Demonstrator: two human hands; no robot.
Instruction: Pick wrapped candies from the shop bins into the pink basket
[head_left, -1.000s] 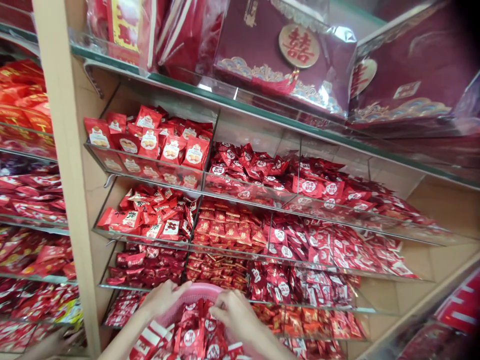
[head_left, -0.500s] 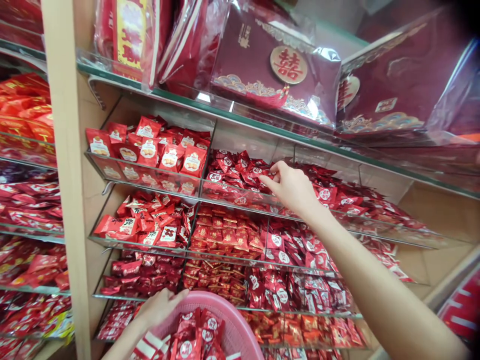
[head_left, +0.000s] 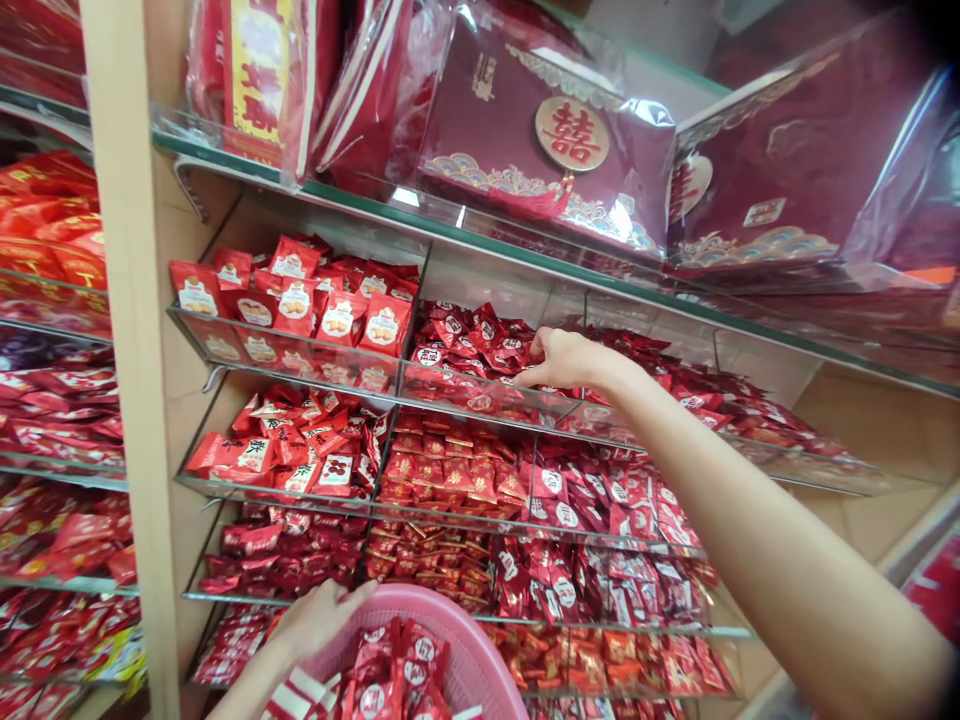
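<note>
My right hand reaches up into the second bin of the top clear tray, palm down on a heap of small dark red candy packets; its fingers curl into the pile and what they hold is hidden. My left hand grips the rim of a pink plastic basket at the bottom of the view. The basket holds several red packets with round white marks.
Tiers of clear acrylic bins full of red sweets line the shelf. A wooden upright stands at the left, with more red packets beyond it. Large dark red gift boxes in plastic wrap rest on the glass shelf above.
My right hand left the basket, rose to the top tray of dark red packets, and now lies lower and flatter on the pile. The left hand stays on the basket rim.
</note>
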